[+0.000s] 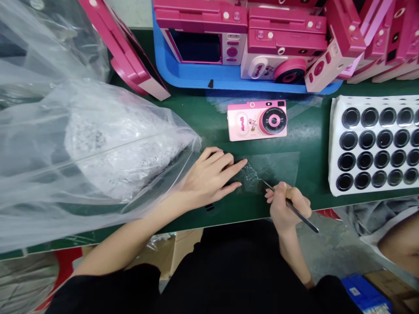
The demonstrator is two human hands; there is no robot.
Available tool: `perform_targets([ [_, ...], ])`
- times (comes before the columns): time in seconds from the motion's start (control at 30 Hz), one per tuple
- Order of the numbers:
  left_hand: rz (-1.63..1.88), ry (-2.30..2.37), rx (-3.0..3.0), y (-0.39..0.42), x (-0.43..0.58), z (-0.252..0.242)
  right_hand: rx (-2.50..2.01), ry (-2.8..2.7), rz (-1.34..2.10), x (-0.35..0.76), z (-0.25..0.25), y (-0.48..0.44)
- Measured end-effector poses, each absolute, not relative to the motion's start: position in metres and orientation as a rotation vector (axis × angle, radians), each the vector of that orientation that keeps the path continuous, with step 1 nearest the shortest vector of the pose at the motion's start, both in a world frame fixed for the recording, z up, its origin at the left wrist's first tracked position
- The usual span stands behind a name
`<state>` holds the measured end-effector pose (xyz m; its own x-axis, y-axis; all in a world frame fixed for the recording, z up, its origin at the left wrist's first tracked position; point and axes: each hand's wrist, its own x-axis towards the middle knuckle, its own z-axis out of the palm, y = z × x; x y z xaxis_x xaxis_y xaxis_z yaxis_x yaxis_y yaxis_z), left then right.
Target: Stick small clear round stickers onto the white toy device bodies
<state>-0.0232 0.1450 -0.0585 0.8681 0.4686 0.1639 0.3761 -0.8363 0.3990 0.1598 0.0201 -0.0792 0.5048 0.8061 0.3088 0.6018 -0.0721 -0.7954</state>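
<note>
My left hand [211,174] lies flat on the green table, fingers stretched out, pressing down a clear plastic sheet [278,168] with a small heap of tiny clear parts [251,174] on it. My right hand [288,207] is closed in a pinch on thin metal tweezers [294,209], whose tip reaches the heap of clear parts. A small pink toy camera [257,120] lies face up on the table just beyond the sheet.
A big clear plastic bag [81,144] of small parts fills the left. A blue tray [183,74] at the back holds several pink toy cameras. A white tray [334,148] of black lens rings sits at right. Another person's arm [399,244] shows lower right.
</note>
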Motion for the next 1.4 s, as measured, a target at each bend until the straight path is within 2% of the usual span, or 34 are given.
perform_targets([
  [1.4,0.376,0.632,2.684,0.1439,-0.0227,-0.0578,-1.788,-1.181,0.249,0.1597,-0.0803,0.02],
])
